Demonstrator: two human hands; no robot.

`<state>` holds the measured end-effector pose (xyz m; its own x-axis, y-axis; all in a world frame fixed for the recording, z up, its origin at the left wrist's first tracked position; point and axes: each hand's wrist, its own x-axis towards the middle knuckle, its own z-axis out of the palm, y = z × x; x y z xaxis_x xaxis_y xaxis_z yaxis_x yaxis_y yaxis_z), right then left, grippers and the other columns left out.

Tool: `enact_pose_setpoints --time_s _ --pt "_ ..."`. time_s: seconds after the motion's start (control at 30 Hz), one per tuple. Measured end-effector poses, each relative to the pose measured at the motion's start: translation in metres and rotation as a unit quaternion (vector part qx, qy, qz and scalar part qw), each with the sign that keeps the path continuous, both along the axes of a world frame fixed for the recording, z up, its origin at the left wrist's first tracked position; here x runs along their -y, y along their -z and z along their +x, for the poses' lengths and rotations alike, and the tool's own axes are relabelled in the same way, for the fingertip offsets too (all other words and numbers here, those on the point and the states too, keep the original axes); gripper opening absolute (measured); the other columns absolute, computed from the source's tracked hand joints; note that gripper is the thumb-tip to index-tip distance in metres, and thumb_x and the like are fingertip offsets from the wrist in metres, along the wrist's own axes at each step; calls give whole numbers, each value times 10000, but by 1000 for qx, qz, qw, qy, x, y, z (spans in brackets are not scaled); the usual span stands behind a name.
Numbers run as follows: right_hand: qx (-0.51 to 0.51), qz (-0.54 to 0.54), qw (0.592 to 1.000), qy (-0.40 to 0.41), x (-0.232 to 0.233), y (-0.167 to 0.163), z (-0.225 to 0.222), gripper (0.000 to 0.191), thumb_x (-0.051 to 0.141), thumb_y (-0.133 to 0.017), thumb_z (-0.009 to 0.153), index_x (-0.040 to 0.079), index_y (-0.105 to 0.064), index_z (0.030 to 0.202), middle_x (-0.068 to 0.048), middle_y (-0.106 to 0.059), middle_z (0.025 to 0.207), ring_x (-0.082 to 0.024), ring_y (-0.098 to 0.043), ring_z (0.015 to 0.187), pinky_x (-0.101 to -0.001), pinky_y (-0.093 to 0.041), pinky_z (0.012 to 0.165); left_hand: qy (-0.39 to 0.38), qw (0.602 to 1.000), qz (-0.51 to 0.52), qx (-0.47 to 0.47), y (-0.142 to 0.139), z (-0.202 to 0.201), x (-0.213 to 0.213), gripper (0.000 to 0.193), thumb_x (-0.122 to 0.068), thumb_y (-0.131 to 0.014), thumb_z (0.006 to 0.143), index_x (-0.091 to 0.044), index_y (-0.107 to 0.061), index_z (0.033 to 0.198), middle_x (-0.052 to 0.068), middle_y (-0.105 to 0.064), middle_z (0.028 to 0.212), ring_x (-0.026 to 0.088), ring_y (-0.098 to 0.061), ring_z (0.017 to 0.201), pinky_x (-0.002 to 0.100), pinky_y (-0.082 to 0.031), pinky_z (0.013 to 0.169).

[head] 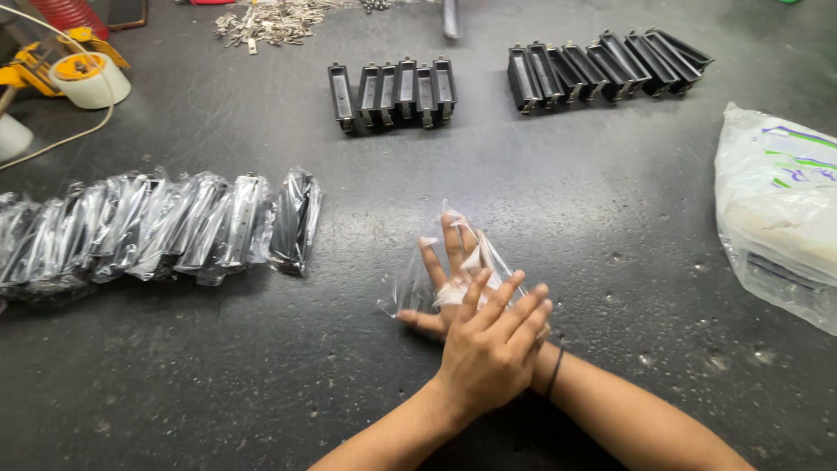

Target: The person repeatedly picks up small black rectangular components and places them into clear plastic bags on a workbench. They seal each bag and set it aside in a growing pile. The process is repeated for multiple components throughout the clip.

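My wrists cross on the dark table (261,375). My right hand (449,262), with a black band at the wrist, lies flat with its fingers spread, apparently inside a small clear plastic bag (404,295). My left hand (488,349) rests on top of it, fingers together, pressing on the bag's near end and the back of the right hand. The bag looks empty apart from the fingers.
A row of bagged black parts (157,228) lies at the left. Two rows of bare black rectangular parts (394,92) (602,65) stand at the back. A large white plastic sack (776,209) sits at the right. A tape dispenser (80,74) and a pile of small metal pieces (270,22) are far left.
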<state>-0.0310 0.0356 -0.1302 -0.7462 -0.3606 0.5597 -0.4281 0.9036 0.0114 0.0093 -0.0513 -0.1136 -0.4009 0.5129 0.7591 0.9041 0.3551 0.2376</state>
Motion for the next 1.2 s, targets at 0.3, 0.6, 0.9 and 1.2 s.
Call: enact_pose_setpoints --time_s 0.3,0.6,0.9,1.2 --pt "229 -115 965 -56 -37 17 -2 646 337 -531 982 26 -384 1528 -197 -352 1627 -367 -280 1559 -506 -209 1292 -89 995 33 37 -23 -50 26 230 -86 -685 885 10 -742 1085 151 -747 1180 316 -696 1150 451 -504 1051" --pt "202 -9 976 -77 -56 12 28 729 413 -624 881 -33 -457 1433 -307 -341 1535 -480 -206 1469 -619 -115 1178 -63 996 0 70 -4 -44 10 300 -56 -661 891 9 -718 1179 154 -741 1203 322 -685 1184 456 -500 1065" --pt "255 -101 958 -89 -81 10 56 559 258 -679 828 -22 -572 1300 -284 -424 1492 -467 -316 1474 -545 -233 1232 33 980 -8 198 15 -52 -2 379 -93 -590 883 -13 -680 1242 161 -694 1302 368 -587 1324 490 -409 1152" --pt "195 -209 958 38 -107 -16 65 246 263 -847 809 152 -712 982 -26 -740 990 -179 -718 891 -310 -586 785 -69 969 -50 231 22 -87 21 359 -135 -555 944 -103 -664 1284 96 -689 1326 319 -561 1361 605 -262 1190"
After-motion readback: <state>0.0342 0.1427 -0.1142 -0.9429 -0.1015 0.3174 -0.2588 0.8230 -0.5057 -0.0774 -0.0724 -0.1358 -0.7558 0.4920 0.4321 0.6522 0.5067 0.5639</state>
